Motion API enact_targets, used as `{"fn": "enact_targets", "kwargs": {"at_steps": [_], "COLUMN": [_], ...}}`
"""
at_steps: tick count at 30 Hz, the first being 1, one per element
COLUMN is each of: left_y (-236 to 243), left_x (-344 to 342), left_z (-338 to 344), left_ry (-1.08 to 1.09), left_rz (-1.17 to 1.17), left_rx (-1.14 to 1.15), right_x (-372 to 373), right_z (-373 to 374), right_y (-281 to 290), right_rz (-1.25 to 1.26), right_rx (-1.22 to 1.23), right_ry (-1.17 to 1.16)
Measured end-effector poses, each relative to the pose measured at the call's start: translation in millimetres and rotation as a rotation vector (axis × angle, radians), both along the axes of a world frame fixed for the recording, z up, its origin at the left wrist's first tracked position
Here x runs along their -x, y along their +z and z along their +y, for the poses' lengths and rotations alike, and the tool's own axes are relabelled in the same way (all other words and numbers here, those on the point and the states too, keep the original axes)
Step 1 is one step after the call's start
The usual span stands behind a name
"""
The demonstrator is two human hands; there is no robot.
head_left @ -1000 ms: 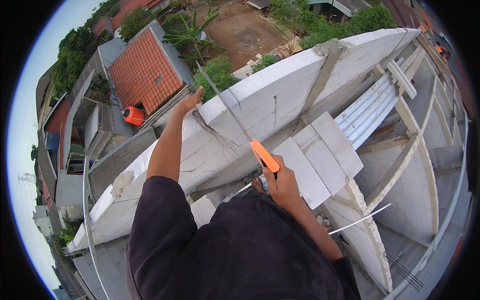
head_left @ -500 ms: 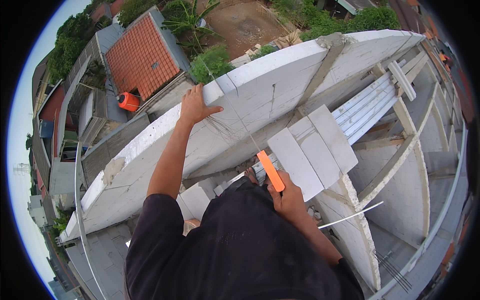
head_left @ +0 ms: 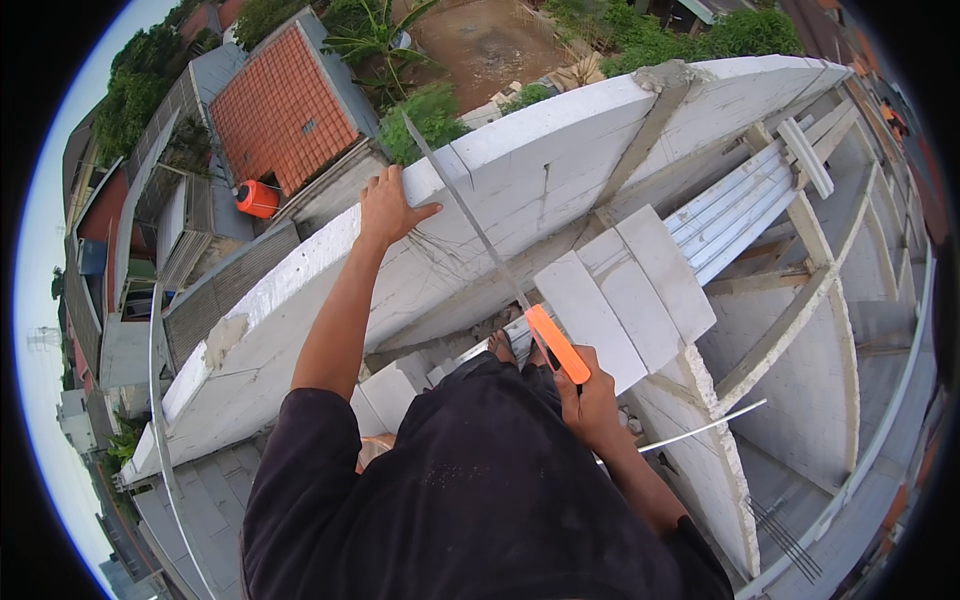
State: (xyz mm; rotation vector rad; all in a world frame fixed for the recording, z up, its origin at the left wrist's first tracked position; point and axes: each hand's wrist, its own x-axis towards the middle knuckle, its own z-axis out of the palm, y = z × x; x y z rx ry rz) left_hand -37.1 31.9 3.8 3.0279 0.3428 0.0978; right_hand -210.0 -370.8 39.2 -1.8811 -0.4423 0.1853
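Observation:
My left hand (head_left: 388, 210) lies on the top edge of a white lightweight-block wall (head_left: 550, 125), fingers over the edge and thumb spread aside. A hand saw (head_left: 558, 343) with an orange handle is in my right hand (head_left: 592, 405), fingers wrapped round the grip. Its long grey blade reaches away from me across the wall's top, just right of my left hand, with the tip beyond the far edge. Beside the blade, a thin dark line (head_left: 462, 160) runs into the wall's top. Whether the teeth touch the block cannot be made out.
Pale blocks (head_left: 625, 290) are stacked right of the saw, near metal sheets (head_left: 735, 205). My feet (head_left: 503, 345) are on a narrow support below. Half-built walls (head_left: 700, 450) and a white rod (head_left: 700, 427) stand right. Past the wall lie a tiled roof (head_left: 285, 110) and ground far below.
My right hand has drawn the saw back toward me and slightly right, and the blade's flat side shows more. My left hand stays on the wall.

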Motion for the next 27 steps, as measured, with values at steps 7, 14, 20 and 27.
{"fn": "enact_targets", "kwargs": {"at_steps": [7, 14, 20, 27], "left_y": [-6, -10, -10, -8], "left_x": [-1, 4, 0, 2], "left_z": [3, 6, 0, 2], "left_ry": [-0.05, -0.044, -0.058, -0.062], "left_rz": [-0.064, -0.086, -0.057, -0.039], "left_rx": [-0.019, -0.024, -0.003, 0.03], "right_x": [-74, 3, -77, 3], "right_z": [84, 12, 78, 16], "right_y": [11, 7, 26, 12], "right_rz": [0.095, -0.1, 0.195, 0.072], "right_rx": [0.015, 0.021, 0.078, 0.078], "right_ry": [-0.001, -0.007, 0.033, -0.019]}}
